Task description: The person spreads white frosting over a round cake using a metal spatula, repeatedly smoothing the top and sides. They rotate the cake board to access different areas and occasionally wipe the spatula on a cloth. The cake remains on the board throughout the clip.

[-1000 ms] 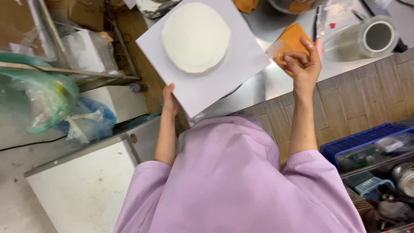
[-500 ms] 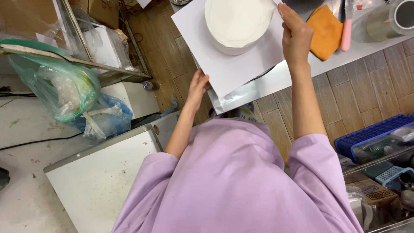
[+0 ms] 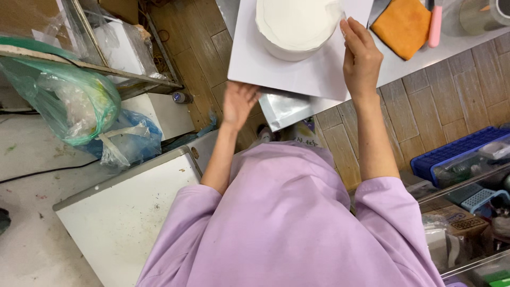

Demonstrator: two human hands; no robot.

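A round white frosted cake (image 3: 297, 24) sits on a square white board (image 3: 265, 69) at the near edge of a steel table (image 3: 404, 66). The board's near corner hangs past the table edge. My left hand (image 3: 238, 103) reaches up under the board's near edge, its fingers hidden beneath it. My right hand (image 3: 361, 56) grips the board's right edge, with the fingers lying on top beside the cake. An orange cloth (image 3: 405, 25) lies on the table to the right of that hand.
A pink-handled tool (image 3: 435, 24) and a roll of tape (image 3: 481, 15) lie by the cloth. At the left are a green plastic bag (image 3: 69, 98), a blue bag (image 3: 133, 141) and a white chest (image 3: 117, 212). A blue crate (image 3: 457, 154) and shelves of clutter stand at the right.
My right hand has left the orange cloth on the table and moved onto the board's right edge. My left hand has gone under the board's near edge.
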